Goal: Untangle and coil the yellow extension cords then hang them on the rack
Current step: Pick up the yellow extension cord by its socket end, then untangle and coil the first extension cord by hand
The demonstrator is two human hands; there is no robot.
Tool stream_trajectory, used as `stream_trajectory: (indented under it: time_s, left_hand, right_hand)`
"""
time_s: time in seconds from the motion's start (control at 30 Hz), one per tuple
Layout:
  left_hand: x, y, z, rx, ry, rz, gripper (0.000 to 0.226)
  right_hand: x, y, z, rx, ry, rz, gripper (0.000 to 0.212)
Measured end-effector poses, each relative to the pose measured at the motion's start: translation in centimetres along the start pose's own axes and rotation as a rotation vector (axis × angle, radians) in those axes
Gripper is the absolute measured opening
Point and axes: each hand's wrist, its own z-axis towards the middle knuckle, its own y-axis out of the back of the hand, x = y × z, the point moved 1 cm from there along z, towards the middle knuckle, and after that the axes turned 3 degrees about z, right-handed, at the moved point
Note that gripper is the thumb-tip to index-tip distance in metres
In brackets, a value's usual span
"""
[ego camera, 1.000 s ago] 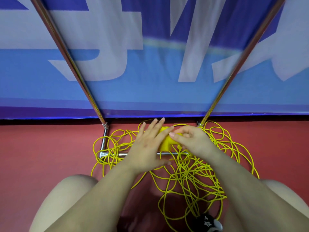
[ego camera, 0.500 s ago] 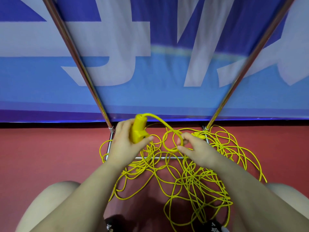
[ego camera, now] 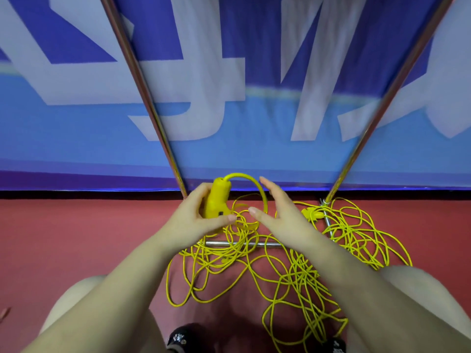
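A tangle of thin yellow extension cord [ego camera: 300, 273] lies on the red floor over the rack's base bar [ego camera: 242, 243]. My left hand [ego camera: 193, 220] grips a yellow socket block [ego camera: 216, 202], held upright above the pile. A thick cord arc [ego camera: 252, 184] curves out of its top toward the right. My right hand [ego camera: 280, 212] is beside that arc with fingers straight and spread, thumb near the loops, holding nothing. A second yellow plug [ego camera: 312, 214] lies by the rack's right foot.
Two slanted metal rack poles [ego camera: 142, 93] [ego camera: 397, 85] rise from the floor in front of a blue and white banner [ego camera: 229, 110]. My bare knees [ego camera: 84, 301] flank the pile, and dark shoes [ego camera: 182, 338] show at the bottom edge.
My left hand lifted the socket block off the pile and holds it upright. My right hand let go of the cord loop it pinched and has opened beside the arc.
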Motion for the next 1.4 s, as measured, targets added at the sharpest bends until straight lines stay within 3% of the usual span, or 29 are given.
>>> stream_trajectory:
  time_s: [0.1,0.27,0.37,0.47,0.5,0.57,0.67,0.8,0.93,1.1,1.17,1.27,1.33,1.4]
  left_hand:
    - [-1.1,-0.2,-0.9,0.030,-0.027,0.059,0.048]
    - [2.2,1.5,-1.9,-0.244,0.143,0.000,0.056]
    - [6.6,2.2,-1.8,-0.318,0.345,0.125,0.057]
    - [9.1,2.5,-1.0,-0.193,0.437,0.568,0.057]
    - [9.5,2.3,-0.6,-0.128,0.450,0.607,0.057]
    - [10.1,1.9,0.1,-0.024,0.458,0.515,0.059]
    - [9.6,0.8,1.1,0.057,0.421,0.152,0.058]
    - [8.5,-1.7,2.5,0.182,0.308,-0.069,0.021]
    - [7.8,-3.7,3.1,0.300,0.269,-0.023,0.020]
    - [7.1,-3.4,4.0,0.149,0.243,-0.066,0.029]
    - [8.0,-2.5,4.2,0.127,0.218,0.113,0.030]
    - [9.7,-2.4,3.7,0.313,0.228,0.495,0.023]
    - [9.8,-3.6,2.8,0.446,0.256,0.371,0.020]
    - [8.6,-4.7,2.3,0.446,0.265,0.083,0.018]
  right_hand:
    - [0.0,-0.2,-0.4,0.041,-0.058,0.007,0.017]
    - [-1.6,-0.1,-2.0,0.275,-0.168,0.104,0.026]
    - [-2.0,0.7,-1.3,0.245,-0.179,0.102,0.016]
    - [-3.1,1.3,-0.2,0.162,-0.169,0.084,0.011]
    - [-3.3,1.4,0.0,0.140,-0.154,0.076,0.011]
    - [-3.4,1.3,0.5,0.093,-0.123,0.093,0.013]
    - [-3.0,1.3,1.3,0.005,-0.100,0.156,0.014]
    - [-3.2,1.4,1.8,-0.048,-0.108,0.178,0.015]
    - [-3.7,1.2,1.9,0.008,-0.106,0.031,0.010]
    - [-4.0,2.2,1.8,0.079,-0.192,-0.103,0.015]
    - [-4.1,2.6,1.7,0.091,-0.214,-0.073,0.018]
    - [-3.8,2.1,1.4,0.127,-0.218,0.074,0.014]
    - [-3.5,0.9,1.1,0.189,-0.195,0.101,0.010]
    - [-3.4,0.0,1.1,0.230,-0.154,0.063,0.008]
